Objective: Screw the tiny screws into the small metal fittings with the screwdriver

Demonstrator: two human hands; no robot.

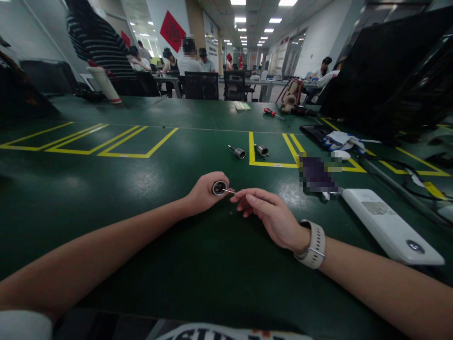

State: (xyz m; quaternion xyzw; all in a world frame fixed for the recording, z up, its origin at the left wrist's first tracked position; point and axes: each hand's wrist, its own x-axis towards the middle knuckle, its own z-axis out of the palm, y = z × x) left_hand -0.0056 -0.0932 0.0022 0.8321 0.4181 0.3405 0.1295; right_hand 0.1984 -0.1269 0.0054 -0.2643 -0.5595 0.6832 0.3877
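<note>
A small metal cup-shaped part (219, 188) is wrapped in my left hand (207, 192), its round open end turned toward me. Inside the cup, dark details show but are too small to name. A thin metal rod (228, 191) runs from the opening to the fingertips of my right hand (264, 208), which pinch its outer end. On the table just below the fingers lies a tiny ring-like piece (230, 213). Farther off rest two similar metal cup-shaped parts with stems, one (239, 153) left of the yellow line and another (262, 150) inside the marked box.
The dark green table (148, 264) carries yellow tape boxes (123, 155). To the right lie a white power bank (391, 224), a blurred-out dark object (316, 174), cables and a cloth (343, 141). A red screwdriver (271, 112) lies farther back. Several people sit beyond the table.
</note>
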